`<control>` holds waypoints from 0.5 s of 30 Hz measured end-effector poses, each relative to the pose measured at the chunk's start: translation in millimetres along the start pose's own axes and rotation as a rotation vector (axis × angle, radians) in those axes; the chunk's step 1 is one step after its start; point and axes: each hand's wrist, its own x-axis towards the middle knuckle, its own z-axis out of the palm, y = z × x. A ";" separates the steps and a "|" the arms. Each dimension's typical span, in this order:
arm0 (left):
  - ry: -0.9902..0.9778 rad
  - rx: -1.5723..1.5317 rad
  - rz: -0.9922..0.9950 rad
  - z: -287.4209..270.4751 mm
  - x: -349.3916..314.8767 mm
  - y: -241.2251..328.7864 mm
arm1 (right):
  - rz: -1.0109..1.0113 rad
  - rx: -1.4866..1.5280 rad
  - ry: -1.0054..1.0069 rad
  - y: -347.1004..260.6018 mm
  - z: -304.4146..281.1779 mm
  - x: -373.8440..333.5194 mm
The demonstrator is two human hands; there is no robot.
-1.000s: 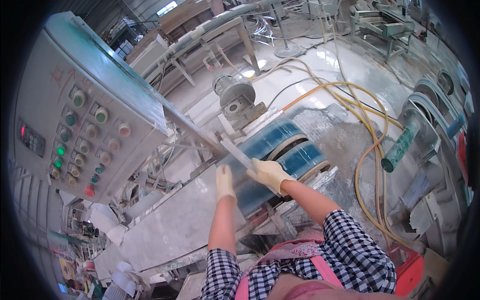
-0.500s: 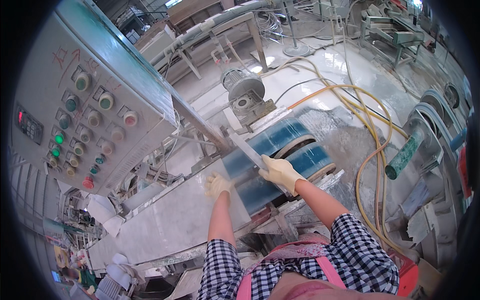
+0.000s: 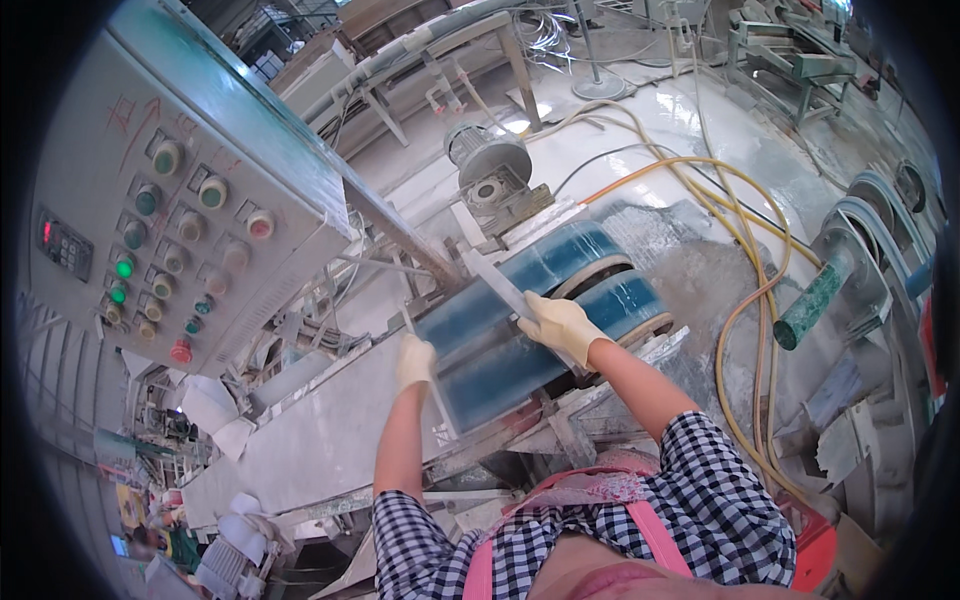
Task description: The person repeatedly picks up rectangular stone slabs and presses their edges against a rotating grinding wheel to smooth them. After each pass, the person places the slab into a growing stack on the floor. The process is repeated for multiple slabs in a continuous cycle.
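Observation:
My right hand [image 3: 562, 328], in a cream glove, is closed on the edge of a long pale strip [image 3: 498, 284] that lies slantwise across two blue belts [image 3: 505, 385]. My left hand [image 3: 415, 362], gloved too, has its fingers bent round a second thin pale strip [image 3: 441, 408] at the left end of the belts. That strip seems to stand on its narrow edge, and the hand hides its middle. Left of it stretches a flat grey bed [image 3: 310, 425].
A control cabinet [image 3: 200, 230] with several buttons leans in at the left. Beyond the belts sits a grey motor [image 3: 490, 165]. Yellow hoses [image 3: 745, 230] loop over the wet floor to the right, near a green roller handle [image 3: 803, 312].
My left hand has gone from lying spread on the flat surface to gripping a thin strip, a little further left. More of the blue belts shows. My right hand keeps its hold.

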 end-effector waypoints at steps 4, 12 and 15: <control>-0.114 -0.476 0.207 4.3 10.2 -12.6 | -0.077 -0.168 0.007 6.0 -5.2 0.0; -0.245 -1.095 0.160 50.7 -34.5 104.0 | -0.075 -0.204 -0.017 -6.7 -13.0 -7.0; -0.448 -1.170 0.139 40.7 -38.9 109.9 | -0.092 -0.247 -0.035 -13.1 -22.0 -9.7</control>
